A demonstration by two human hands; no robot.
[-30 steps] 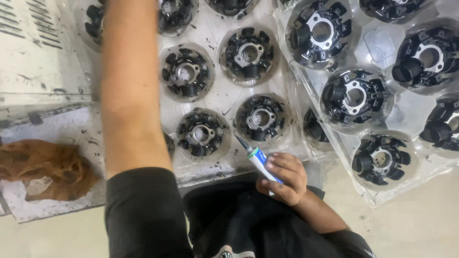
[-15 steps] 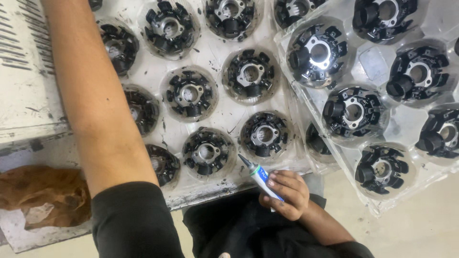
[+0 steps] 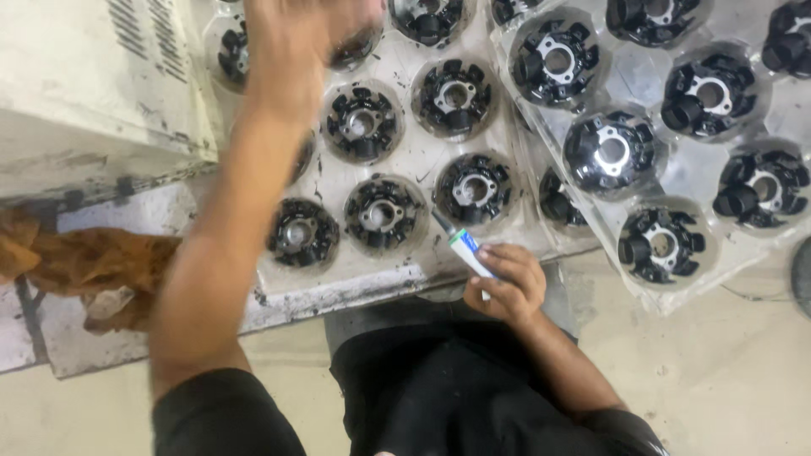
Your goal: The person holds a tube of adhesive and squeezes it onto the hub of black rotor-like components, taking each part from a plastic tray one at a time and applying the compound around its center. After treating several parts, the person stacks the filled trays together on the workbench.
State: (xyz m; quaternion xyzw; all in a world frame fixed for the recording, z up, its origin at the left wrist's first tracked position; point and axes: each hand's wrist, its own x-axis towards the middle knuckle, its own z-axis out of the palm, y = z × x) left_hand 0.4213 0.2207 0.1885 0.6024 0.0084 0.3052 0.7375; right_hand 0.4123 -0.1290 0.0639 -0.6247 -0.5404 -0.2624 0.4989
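An orange rag (image 3: 84, 262) lies at the far left. The left hand (image 3: 296, 46), blurred, reaches over the near tray (image 3: 405, 274) of black round parts; I cannot tell its grip. The right hand (image 3: 505, 283) holds a small tube (image 3: 460, 243), tip by a part (image 3: 473, 187). The far tray (image 3: 701, 181) appears untouched.

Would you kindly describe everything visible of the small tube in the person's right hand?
The tube is slim and looks like plastic, with a white body, a band of green and blue, and a dark tapered nozzle. It lies tilted, nozzle pointing up and to the left toward the near edge of the clear tray of black round parts. The right hand grips its lower end, fingers curled around it, hiding the bottom. Whether the tip touches the tray cannot be told.
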